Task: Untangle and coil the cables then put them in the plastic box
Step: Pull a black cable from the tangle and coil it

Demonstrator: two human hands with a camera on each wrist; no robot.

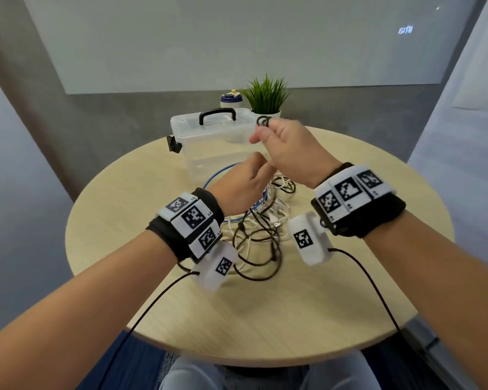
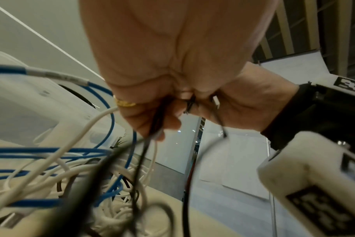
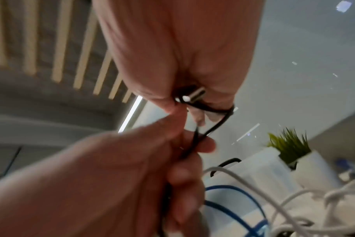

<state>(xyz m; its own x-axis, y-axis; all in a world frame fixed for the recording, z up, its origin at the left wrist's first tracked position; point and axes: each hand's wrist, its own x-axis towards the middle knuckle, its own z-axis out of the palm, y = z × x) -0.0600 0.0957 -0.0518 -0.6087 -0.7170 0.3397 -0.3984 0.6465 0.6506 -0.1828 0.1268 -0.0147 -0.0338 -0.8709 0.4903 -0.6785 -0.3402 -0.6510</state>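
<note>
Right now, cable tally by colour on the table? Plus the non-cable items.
The tangle hides ends, so cable counts are minimums.
Black cable: at least 1, gripped by left hand and right hand
White cable: at least 1
Blue cable: 1
Plastic box: 1
Potted plant: 1
Small jar: 1
Total: at least 6

- Black fabric wristbands [image 1: 378,218] wrap both bare forearms.
- Each band carries a row of white blocks [image 1: 193,218] printed with black square-patterned markers.
- A white camera housing [image 1: 310,239] with its own marker hangs under each wrist, fixed by a screw.
- A thin black lead [image 1: 375,288] trails from each housing.
- A gold ring [image 2: 125,103] sits on a left finger.
- Light grey trousers [image 1: 335,374] cover the knees.
</note>
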